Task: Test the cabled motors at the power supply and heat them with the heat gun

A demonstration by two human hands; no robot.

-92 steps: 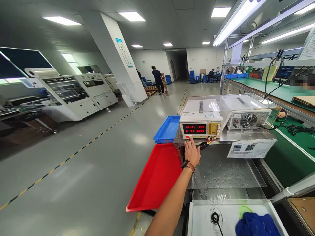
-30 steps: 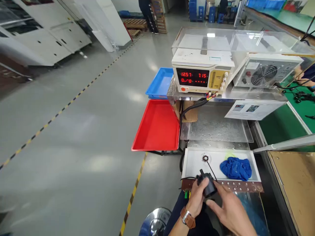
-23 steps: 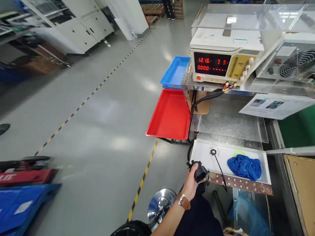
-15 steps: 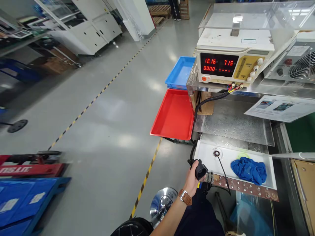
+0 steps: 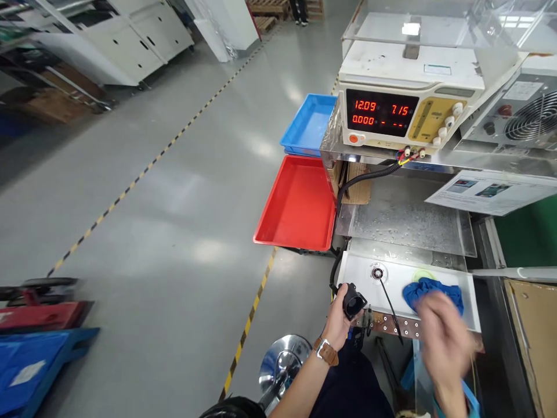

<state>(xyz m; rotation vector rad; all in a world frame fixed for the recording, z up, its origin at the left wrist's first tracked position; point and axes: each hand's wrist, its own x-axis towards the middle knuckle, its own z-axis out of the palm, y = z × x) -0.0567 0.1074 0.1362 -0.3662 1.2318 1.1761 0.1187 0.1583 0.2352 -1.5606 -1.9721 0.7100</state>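
My left hand (image 5: pixel 337 323), a brown-strapped watch on its wrist, is closed around a black plastic part with a round opening (image 5: pixel 353 302). It holds the part at the left end of a white tray (image 5: pixel 357 262). Smeared by motion, my right hand (image 5: pixel 446 337) is over the tray's front edge, covering part of a crumpled blue cloth (image 5: pixel 429 288). Whether its fingers hold anything cannot be made out. A thin black rod (image 5: pixel 391 306) slants from a round fitting (image 5: pixel 378 273) across a copper-coloured strip with holes (image 5: pixel 409 328).
A power supply (image 5: pixel 409 87) with red digits stands on the metal shelf, its black corrugated cable (image 5: pixel 361 179) running down. Left of the bench are a red tray (image 5: pixel 298 203) and a blue tray (image 5: pixel 310 125). A chrome stool base (image 5: pixel 282 363) is on the floor.
My right hand has come into view at the lower right, over the tray and cloth. My left hand still holds the black part, now turned slightly. The view has shifted a little.
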